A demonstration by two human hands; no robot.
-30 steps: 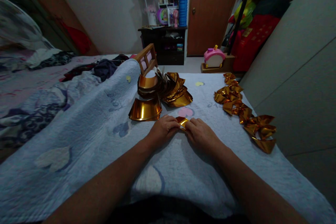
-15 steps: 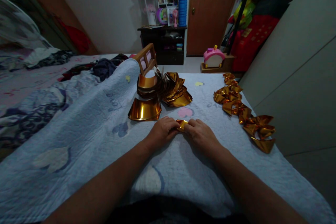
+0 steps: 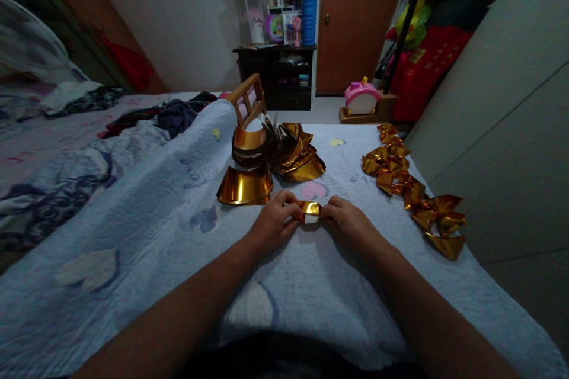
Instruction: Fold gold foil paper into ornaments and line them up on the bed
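Note:
A small piece of folded gold foil paper (image 3: 310, 208), with a white patch showing on its near side, lies between my two hands just above the bed cover. My left hand (image 3: 279, 213) pinches its left end. Its right end is pinched by my right hand (image 3: 341, 218). Beyond the left hand sit a fanned stack of gold foil sheets (image 3: 245, 186) and, behind it, a larger pile of gold foil sheets (image 3: 299, 157). Along the right edge lies a row of folded gold foil pieces (image 3: 395, 180).
The pale blue quilted cover (image 3: 293, 296) spreads under everything and rises into a ridge on the left. A wooden frame (image 3: 249, 100) stands behind the foil pile. Past the far edge are a pink toy (image 3: 362, 98) and a dark cabinet (image 3: 275, 80). A pale panel (image 3: 502, 130) borders the right.
My hands have moved slightly apart, the right one shifting to the right. More of the folded gold foil paper now shows between them, including a white patch.

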